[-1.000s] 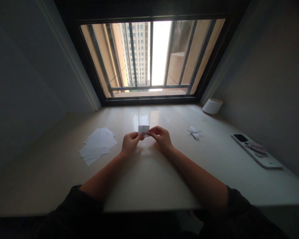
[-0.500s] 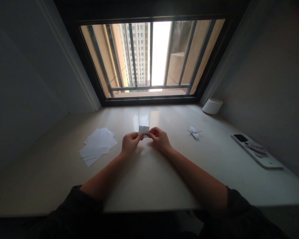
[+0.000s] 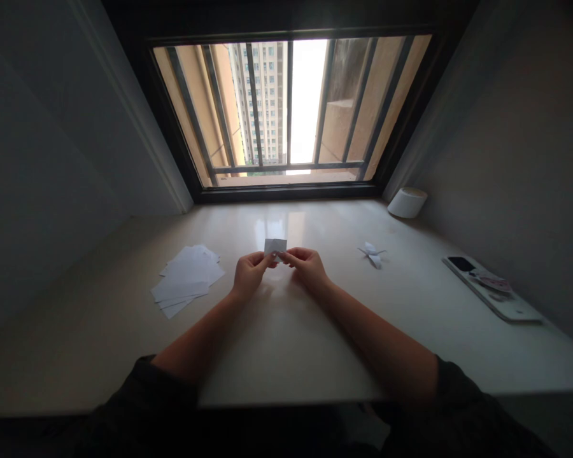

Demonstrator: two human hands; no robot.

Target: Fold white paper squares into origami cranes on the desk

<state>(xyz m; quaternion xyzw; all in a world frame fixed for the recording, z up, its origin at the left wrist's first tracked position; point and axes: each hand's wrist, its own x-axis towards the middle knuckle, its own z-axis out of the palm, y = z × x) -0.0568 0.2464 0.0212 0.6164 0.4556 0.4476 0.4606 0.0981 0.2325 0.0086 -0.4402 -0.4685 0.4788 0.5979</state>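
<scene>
1. Sheets of white paper (image 3: 187, 281) lie in a loose, fanned stack on the pale desk (image 3: 286, 343), well left of the small folded paper (image 3: 275, 248), with open desk between the stack and the hands.
2. Left hand (image 3: 251, 275) sits just left of the small folded paper, its thumb and fingers closed in a firm pinch on the paper's lower left side.
3. The small folded paper sits between both hands, its upper part showing above the fingertips. It appears raised off the desk, leaving its edges free for handling, though the gap cannot be judged.
4. Right hand (image 3: 306, 267) pinches the paper's lower right side, its fingers curled closed and almost meeting the left fingertips.
5. Folded paper crane (image 3: 372, 254) stands well right of the small folded paper, clear of both hands.
6. Farther right, a white cylinder (image 3: 407, 203) sits against the wall, and a black phone (image 3: 461, 263) lies on a white tray (image 3: 520, 313) near the desk's right end.
</scene>
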